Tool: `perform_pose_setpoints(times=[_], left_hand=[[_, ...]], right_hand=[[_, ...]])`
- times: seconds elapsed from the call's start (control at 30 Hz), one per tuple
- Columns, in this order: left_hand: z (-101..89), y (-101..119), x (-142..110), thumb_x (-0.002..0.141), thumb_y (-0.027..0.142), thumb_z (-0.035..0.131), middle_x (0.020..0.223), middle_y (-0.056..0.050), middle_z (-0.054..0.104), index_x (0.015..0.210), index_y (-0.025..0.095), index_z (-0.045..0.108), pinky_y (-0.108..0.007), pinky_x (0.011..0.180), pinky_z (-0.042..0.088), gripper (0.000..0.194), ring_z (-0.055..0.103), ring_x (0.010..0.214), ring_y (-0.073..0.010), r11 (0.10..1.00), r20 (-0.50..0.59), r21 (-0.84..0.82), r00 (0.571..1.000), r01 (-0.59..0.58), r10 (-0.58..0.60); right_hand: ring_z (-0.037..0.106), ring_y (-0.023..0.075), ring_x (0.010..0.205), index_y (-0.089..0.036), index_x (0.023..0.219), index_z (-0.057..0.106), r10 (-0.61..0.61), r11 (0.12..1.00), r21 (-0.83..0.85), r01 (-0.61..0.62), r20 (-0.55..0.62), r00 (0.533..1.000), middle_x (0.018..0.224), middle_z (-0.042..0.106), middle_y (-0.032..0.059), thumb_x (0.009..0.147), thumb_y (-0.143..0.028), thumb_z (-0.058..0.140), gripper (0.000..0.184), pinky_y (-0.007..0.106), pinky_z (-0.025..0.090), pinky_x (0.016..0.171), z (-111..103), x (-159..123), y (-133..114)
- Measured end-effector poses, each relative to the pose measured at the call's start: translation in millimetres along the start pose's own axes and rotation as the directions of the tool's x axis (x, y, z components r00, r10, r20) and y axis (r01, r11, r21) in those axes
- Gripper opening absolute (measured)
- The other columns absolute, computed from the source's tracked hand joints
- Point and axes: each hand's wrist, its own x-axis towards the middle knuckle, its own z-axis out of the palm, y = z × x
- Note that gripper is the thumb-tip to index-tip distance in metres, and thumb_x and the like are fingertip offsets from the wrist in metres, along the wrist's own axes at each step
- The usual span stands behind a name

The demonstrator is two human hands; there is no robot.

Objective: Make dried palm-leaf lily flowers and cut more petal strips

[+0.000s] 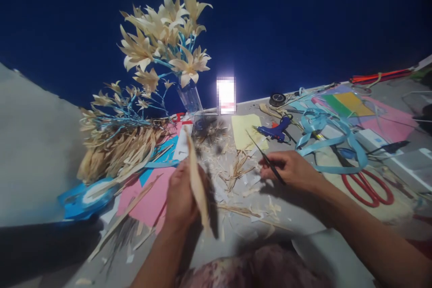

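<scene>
My left hand [181, 195] is closed on a long, pale dried husk strip [195, 177], which stands up past the fingers and tapers at both ends. In my right hand [286, 168], the fingers are closed around a slim dark pointed tool [272, 166]. Its tip points up and left, over a yellow sheet [245, 130]; I cannot tell its exact kind. Between the hands, husk scraps [236, 173] lie scattered on the grey table. A blue glue gun [278, 130] rests just beyond my right hand.
A clear vase [191, 96] holds husk flowers [165, 22] at the back. More flowers [118, 108] and a husk bundle [114, 155] lie left, near pink paper [145, 200]. Right are blue ribbon [359, 150], red-handled scissors [367, 189] and coloured sheets [351, 103]. A bright blurred rectangle [227, 94] stands behind.
</scene>
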Motion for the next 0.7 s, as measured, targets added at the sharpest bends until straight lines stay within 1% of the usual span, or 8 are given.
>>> perform_pose_setpoints(times=[0.07, 0.13, 0.2, 0.27, 0.37, 0.43, 0.57, 0.7], left_hand=[[6.0, -19, -11, 0.076, 0.045, 0.077, 0.069, -0.001, 0.064, 0.079, 0.017, 0.066, -0.024, 0.051, 0.044, 0.030, 0.057, 0.056, -0.0134, 0.998, 0.165, 0.018, 0.984, 0.064, -0.066], [11.6, -37, -20, 0.076, 0.045, 0.077, 0.082, -0.006, 0.070, 0.076, 0.016, 0.069, -0.028, 0.061, 0.050, 0.030, 0.063, 0.069, -0.0177, 0.989, 0.326, 0.069, 0.934, 0.131, -0.146], [13.2, -49, -24, 0.076, 0.045, 0.077, 0.080, -0.007, 0.070, 0.073, 0.015, 0.070, -0.031, 0.066, 0.052, 0.031, 0.065, 0.072, -0.0199, 0.980, 0.422, 0.107, 0.885, 0.169, -0.198], [10.8, -51, -26, 0.078, 0.047, 0.075, 0.076, -0.008, 0.069, 0.071, 0.015, 0.071, -0.032, 0.068, 0.053, 0.033, 0.065, 0.071, -0.0206, 0.979, 0.447, 0.089, 0.871, 0.184, -0.204], [4.6, -45, -26, 0.078, 0.047, 0.075, 0.074, -0.007, 0.068, 0.068, 0.016, 0.070, -0.030, 0.064, 0.053, 0.032, 0.063, 0.070, -0.0198, 0.985, 0.400, -0.024, 0.904, 0.172, -0.148], [2.2, -40, -26, 0.078, 0.043, 0.076, 0.071, -0.005, 0.065, 0.066, 0.017, 0.068, -0.028, 0.061, 0.053, 0.029, 0.062, 0.070, -0.0186, 0.982, 0.364, -0.105, 0.925, 0.158, -0.110], [2.7, -39, -27, 0.079, 0.041, 0.076, 0.082, -0.007, 0.070, 0.073, 0.017, 0.071, -0.031, 0.067, 0.056, 0.025, 0.064, 0.076, -0.0194, 0.971, 0.331, -0.092, 0.926, 0.221, -0.179], [-2.5, -33, -18, 0.072, 0.037, 0.082, 0.094, -0.006, 0.073, 0.084, 0.016, 0.074, -0.026, 0.068, 0.056, 0.026, 0.066, 0.076, -0.0162, 0.979, 0.164, -0.049, 0.969, 0.197, -0.186]], right_hand=[[0.049, 0.0115, 0.048, -0.013, 0.071, 0.068, 0.108, 0.948, 0.279, -0.151, 0.163, 0.981, 0.058, 0.062, 0.0020, 0.073, -0.049, 0.074, 0.036, 0.023, 0.030, 0.045, 23, -7, 3], [0.044, 0.0095, 0.043, -0.013, 0.066, 0.065, 0.076, 0.860, 0.443, -0.252, 0.378, 0.923, 0.054, 0.062, 0.0028, 0.072, -0.052, 0.074, 0.041, 0.022, 0.026, 0.042, 51, -13, 5], [0.044, 0.0081, 0.045, -0.014, 0.064, 0.063, 0.026, 0.791, 0.544, -0.280, 0.427, 0.904, 0.054, 0.059, -0.0014, 0.065, -0.045, 0.082, 0.037, 0.021, 0.027, 0.044, 78, -17, 7], [0.040, 0.0062, 0.044, -0.014, 0.065, 0.061, 0.007, 0.690, 0.645, -0.328, 0.447, 0.894, 0.053, 0.054, -0.0045, 0.061, -0.040, 0.086, 0.036, 0.020, 0.026, 0.044, 98, -20, 10], [0.027, 0.0029, 0.042, -0.015, 0.066, 0.058, -0.061, 0.489, 0.790, -0.370, 0.454, 0.889, 0.050, 0.042, -0.0091, 0.057, -0.037, 0.088, 0.038, 0.019, 0.019, 0.043, 115, -22, 14], [0.031, 0.0033, 0.044, -0.014, 0.075, 0.063, -0.086, 0.423, 0.815, -0.396, 0.471, 0.878, 0.055, 0.048, -0.0072, 0.058, -0.032, 0.086, 0.034, 0.019, 0.022, 0.045, 119, -22, 15], [0.052, 0.0089, 0.057, -0.012, 0.084, 0.070, -0.092, 0.540, 0.757, -0.367, 0.487, 0.869, 0.072, 0.065, 0.0007, 0.057, -0.024, 0.084, 0.033, 0.019, 0.034, 0.053, 107, -22, 10], [0.059, 0.0139, 0.059, -0.014, 0.092, 0.075, 0.067, 0.749, 0.627, -0.215, 0.252, 0.965, 0.077, 0.072, 0.0061, 0.078, -0.040, 0.074, 0.030, 0.024, 0.043, 0.056, 67, -28, 15]])
